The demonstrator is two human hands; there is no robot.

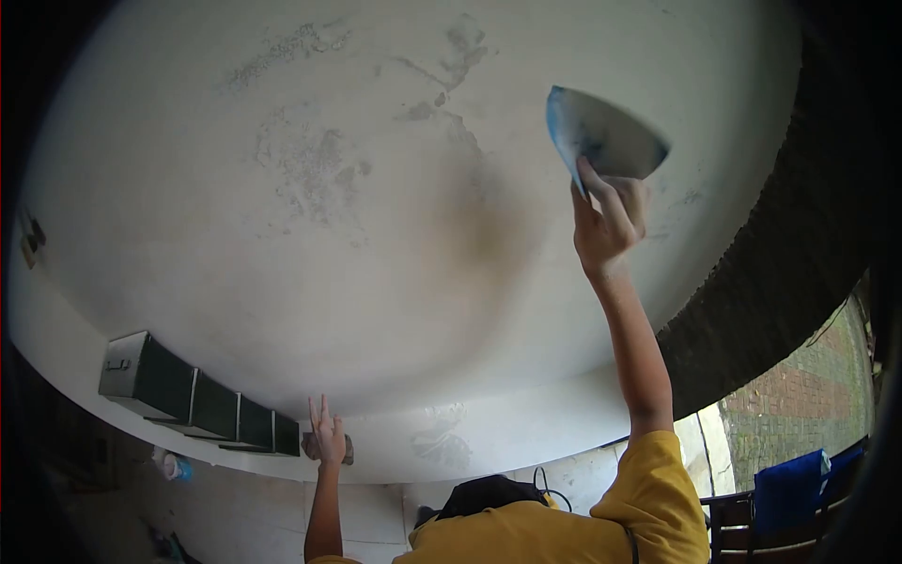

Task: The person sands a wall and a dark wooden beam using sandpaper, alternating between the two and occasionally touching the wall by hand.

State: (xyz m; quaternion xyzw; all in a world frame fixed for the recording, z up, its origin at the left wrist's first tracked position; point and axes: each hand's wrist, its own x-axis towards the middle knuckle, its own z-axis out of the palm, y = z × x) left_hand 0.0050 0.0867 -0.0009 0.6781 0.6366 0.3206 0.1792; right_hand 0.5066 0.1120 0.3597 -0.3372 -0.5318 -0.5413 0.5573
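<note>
My right hand (611, 218) is raised high in front of the wall, its fingers closed on the lower edge of a thin curved sheet (625, 141). This sheet is greyish on its broad face and blue along its left side; its kind is unclear. Behind it rises a pale wall (395, 310) with grey, flaking patches. My left hand (326, 440) is low by the foot of the wall, empty, with fingers stretched out and apart. Right behind that hand sits a small dark, rough lump (349, 451) on the ledge.
A row of dark green metal boxes (160, 378) stands on the white ledge (404, 465) at the left. Below is a white-and-blue tub (177, 466). Blue cloth (792, 493) hangs over a dark slatted seat (733, 524) at lower right, near brick paving (799, 404).
</note>
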